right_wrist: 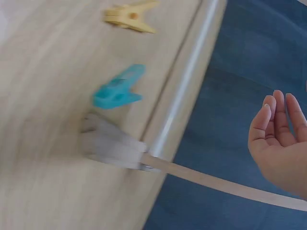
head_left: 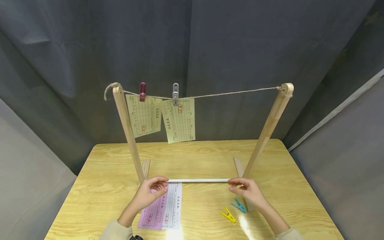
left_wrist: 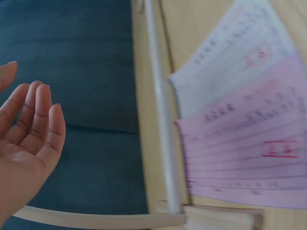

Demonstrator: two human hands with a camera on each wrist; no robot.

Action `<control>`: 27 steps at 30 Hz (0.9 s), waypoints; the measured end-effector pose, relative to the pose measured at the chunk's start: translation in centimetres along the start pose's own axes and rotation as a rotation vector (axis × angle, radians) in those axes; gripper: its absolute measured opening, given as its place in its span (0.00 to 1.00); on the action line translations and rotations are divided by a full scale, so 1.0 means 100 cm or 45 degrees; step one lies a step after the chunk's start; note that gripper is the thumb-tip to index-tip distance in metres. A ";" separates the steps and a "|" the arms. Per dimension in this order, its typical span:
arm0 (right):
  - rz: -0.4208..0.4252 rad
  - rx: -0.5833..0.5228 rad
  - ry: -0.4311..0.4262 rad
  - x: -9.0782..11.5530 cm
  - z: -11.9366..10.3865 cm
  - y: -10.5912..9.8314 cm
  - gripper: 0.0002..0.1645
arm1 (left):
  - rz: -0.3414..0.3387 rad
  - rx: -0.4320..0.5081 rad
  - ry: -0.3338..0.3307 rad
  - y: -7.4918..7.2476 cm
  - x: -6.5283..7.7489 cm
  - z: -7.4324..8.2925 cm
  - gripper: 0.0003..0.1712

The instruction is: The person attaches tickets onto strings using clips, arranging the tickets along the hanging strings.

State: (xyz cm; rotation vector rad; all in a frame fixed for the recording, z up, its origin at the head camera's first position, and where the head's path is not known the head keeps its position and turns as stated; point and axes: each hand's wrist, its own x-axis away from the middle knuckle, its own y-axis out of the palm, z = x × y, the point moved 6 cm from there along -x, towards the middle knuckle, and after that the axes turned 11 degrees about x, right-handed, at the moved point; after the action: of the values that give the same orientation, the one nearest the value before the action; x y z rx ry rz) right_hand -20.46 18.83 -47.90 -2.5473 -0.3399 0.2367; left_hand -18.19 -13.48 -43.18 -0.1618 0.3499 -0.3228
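Observation:
My left hand (head_left: 152, 192) is in front of the left post, and in the left wrist view its loosely bent fingers (left_wrist: 41, 110) hold nothing. My right hand (head_left: 246, 190) is by the right post, likewise with nothing in its fingers (right_wrist: 279, 117). A white bar (head_left: 198, 180) spans low between the posts; in the wrist views both hands are apart from it. Pink paper slip (head_left: 153, 210) and white paper slip (head_left: 173, 206) lie below the left hand, partly hidden by it. A blue clothespin (head_left: 239, 205) and a yellow clothespin (head_left: 228, 215) lie near the right hand.
A twine line (head_left: 234, 93) runs between the left post (head_left: 127, 130) and right post (head_left: 268, 128). On it, a dark red clip (head_left: 142, 92) and a grey clip (head_left: 175, 94) hold two yellow slips (head_left: 180, 123). Dark curtains (head_left: 240, 50) stand behind the wooden table (head_left: 204, 160).

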 end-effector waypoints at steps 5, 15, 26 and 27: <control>0.075 0.054 -0.002 0.004 0.019 0.002 0.13 | 0.038 -0.024 -0.116 -0.003 0.005 -0.032 0.14; 0.117 0.285 0.128 0.010 0.057 0.009 0.18 | 0.190 -0.079 -0.325 -0.013 0.020 -0.105 0.23; 0.092 0.285 0.179 0.022 0.087 0.022 0.26 | 0.199 -0.240 -0.404 -0.016 0.033 -0.136 0.31; 0.088 0.280 0.179 0.023 0.090 0.023 0.26 | 0.191 -0.265 -0.396 -0.016 0.034 -0.138 0.31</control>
State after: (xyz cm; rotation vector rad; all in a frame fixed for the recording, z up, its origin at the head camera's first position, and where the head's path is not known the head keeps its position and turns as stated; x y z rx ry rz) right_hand -20.00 22.18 -56.88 -2.3451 -0.1626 0.1126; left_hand -20.59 -17.52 -56.70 -0.3833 0.0852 -0.1087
